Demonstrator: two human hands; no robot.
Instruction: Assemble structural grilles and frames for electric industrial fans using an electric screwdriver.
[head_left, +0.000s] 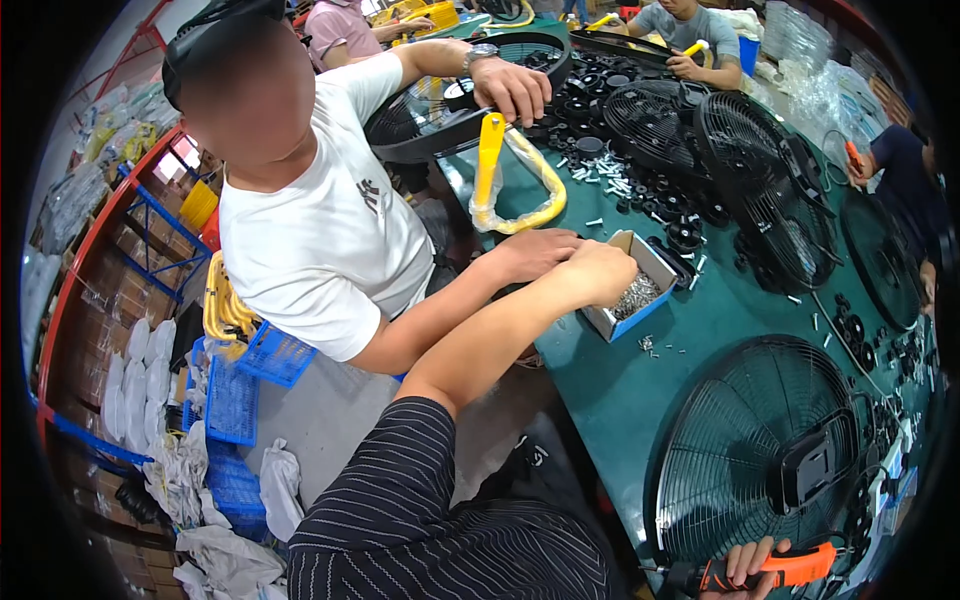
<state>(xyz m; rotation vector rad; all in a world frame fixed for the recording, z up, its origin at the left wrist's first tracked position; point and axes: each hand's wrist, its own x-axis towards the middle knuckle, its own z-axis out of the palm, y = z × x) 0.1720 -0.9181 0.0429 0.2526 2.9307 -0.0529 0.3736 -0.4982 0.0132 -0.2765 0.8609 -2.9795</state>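
The lower edge cuts off the right hand (752, 566).

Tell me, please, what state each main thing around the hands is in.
Left hand: at the screw box, grip hidden.
Right hand: closed around the power screwdriver.
Screw box: open-topped, holding many small screws.
Power screwdriver: held; whether running, unclear.
Loose screws: scattered beside the box.
Nearest fan grille: resting on the green tabletop.
Yellow tubular handle: partly wrapped in clear film.

No Words Coming Through Legibly

A white T-shirt (300, 240) is carrying a small dark chest print (371, 196), its characters blurring past reading. A small white mark (539, 458) is showing on dark clothing (512, 478) lower down, also too unclear to read.
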